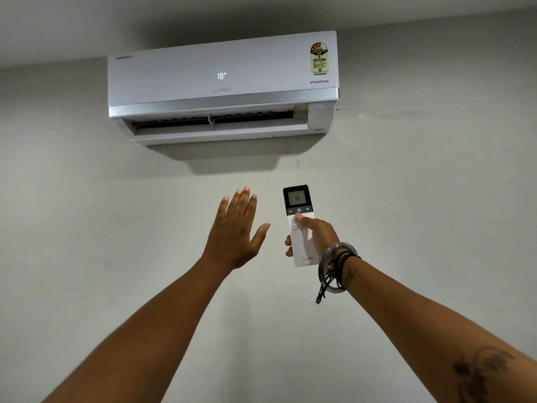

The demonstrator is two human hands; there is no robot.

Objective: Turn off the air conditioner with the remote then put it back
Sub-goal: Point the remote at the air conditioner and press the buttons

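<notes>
Gripping remote (300, 228) in right hand (315, 237), upright, screen end aimed up at air conditioner (222, 85). Fingers (288, 246) wrapped round the remote's lower body, thumb (302, 220) laid across the buttons just under the power key. Remote screen reading 18. Below the air conditioner and off its right half, well apart from it. Left hand (236, 228) raised just beside the remote, on its left, palm toward the wall (87, 213), fingers spread wide, holding nothing, not touching the remote. Air conditioner mounted high on the wall, close under the ceiling (174, 18); front display lit at 18°, louvre (220, 132) swung open along the bottom edge. Metal bangle (334, 254) and dark threads (331, 282) on the right wrist, just below the remote.
</notes>
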